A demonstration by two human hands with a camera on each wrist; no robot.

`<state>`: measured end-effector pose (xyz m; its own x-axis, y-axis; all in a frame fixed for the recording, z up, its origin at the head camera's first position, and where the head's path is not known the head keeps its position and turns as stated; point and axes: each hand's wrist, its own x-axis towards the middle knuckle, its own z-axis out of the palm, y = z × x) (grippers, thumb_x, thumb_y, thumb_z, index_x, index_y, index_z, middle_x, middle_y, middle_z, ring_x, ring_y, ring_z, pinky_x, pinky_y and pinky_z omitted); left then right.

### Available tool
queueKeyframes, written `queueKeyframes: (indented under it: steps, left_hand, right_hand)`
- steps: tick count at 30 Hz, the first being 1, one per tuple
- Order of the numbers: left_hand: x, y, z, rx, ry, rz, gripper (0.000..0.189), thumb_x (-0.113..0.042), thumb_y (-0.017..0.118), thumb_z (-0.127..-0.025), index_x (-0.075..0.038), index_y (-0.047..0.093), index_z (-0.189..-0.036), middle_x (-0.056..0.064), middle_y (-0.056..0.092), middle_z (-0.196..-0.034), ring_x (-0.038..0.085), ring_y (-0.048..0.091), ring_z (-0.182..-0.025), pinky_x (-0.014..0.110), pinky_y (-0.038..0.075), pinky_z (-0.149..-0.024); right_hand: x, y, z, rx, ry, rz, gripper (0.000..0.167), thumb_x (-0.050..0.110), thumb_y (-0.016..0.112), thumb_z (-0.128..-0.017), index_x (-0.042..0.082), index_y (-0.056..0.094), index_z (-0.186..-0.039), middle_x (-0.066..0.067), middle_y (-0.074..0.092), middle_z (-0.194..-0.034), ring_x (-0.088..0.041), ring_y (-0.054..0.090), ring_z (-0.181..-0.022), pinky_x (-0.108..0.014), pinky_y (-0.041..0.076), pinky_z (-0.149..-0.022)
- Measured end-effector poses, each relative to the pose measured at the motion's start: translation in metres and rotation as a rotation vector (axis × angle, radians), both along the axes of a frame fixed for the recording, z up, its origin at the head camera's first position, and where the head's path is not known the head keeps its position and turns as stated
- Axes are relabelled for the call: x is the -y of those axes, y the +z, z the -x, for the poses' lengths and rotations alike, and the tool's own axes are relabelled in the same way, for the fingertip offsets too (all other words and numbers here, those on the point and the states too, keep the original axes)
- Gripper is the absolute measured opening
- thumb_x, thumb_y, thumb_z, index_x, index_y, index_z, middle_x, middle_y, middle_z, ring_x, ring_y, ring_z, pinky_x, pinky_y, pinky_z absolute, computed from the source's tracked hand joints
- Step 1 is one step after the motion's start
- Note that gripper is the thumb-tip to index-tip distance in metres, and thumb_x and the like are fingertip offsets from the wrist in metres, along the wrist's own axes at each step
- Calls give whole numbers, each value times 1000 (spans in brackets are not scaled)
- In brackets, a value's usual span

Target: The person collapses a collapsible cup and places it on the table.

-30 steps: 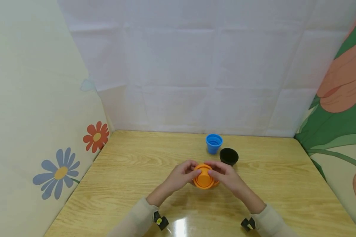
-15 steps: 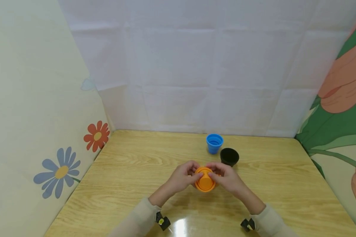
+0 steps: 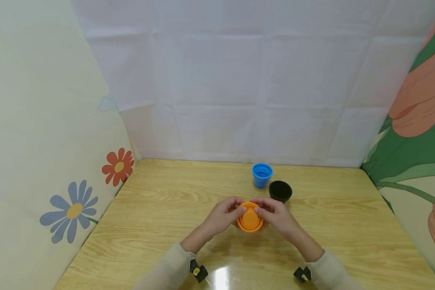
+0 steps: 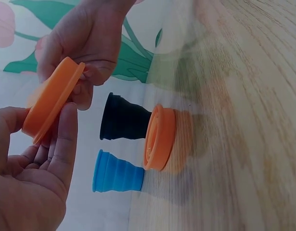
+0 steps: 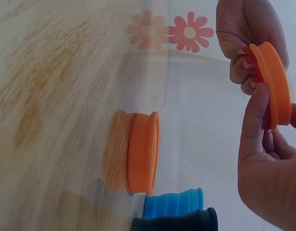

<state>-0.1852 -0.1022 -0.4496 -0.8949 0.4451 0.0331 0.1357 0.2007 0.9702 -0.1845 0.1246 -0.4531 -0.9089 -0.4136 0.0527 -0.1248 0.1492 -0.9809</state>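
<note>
A collapsible cup [image 3: 250,220], orange and folded down to a thick ringed disc, is held above the table between both hands. My left hand [image 3: 220,217] pinches its left side, thumb on the face towards me and fingers behind. Mirroring that, my right hand [image 3: 280,219] pinches the right side with the thumb near the upper middle. The wrist views show the cup tilted and well off the wood. Below it a second orange ringed piece [image 4: 160,138] lies flat on the table; in the head view the held cup and hands hide it.
A blue collapsible cup [image 3: 262,175] stands extended and upright beyond the hands. Close to it, just past my right fingers, stands a black cup [image 3: 280,191], also upright. The wooden table [image 3: 159,189] ends at a white cloth [image 3: 217,100], with flowered panels at both sides.
The held orange cup dipped slightly towards me, then rose again, and its face is turned more squarely to the head camera. The orange edge behind it has gone from sight. Both hands keep their grip.
</note>
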Motion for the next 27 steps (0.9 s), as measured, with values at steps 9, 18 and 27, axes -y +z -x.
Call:
queueKeyframes:
  steps: [9,18,27]
  left_hand:
    - [2,1,0,15,-6,8,34,-29,58,-105,-1,61,-124,10,67,-106,15,65,-84,33,61,-70]
    - [3,1,3,57,-67,-24,39,-18,67,-99,3,54,-130,13,63,-113,16,66,-89,33,61,-73]
    - [7,-1,4,60,-55,-29,42,-13,68,-97,3,52,-133,13,62,-112,17,65,-89,33,62,-74]
  right_hand:
    - [0,3,0,67,5,5,46,27,62,-103,-3,57,-137,-18,65,-121,-20,62,-98,-27,57,-80]
    - [-2,4,0,86,11,33,47,25,60,-104,-5,53,-139,-20,63,-124,-19,63,-98,-27,58,-80]
    - [-3,1,3,143,-1,73,50,30,59,-104,-4,52,-140,-19,61,-127,-22,66,-98,-35,61,-80]
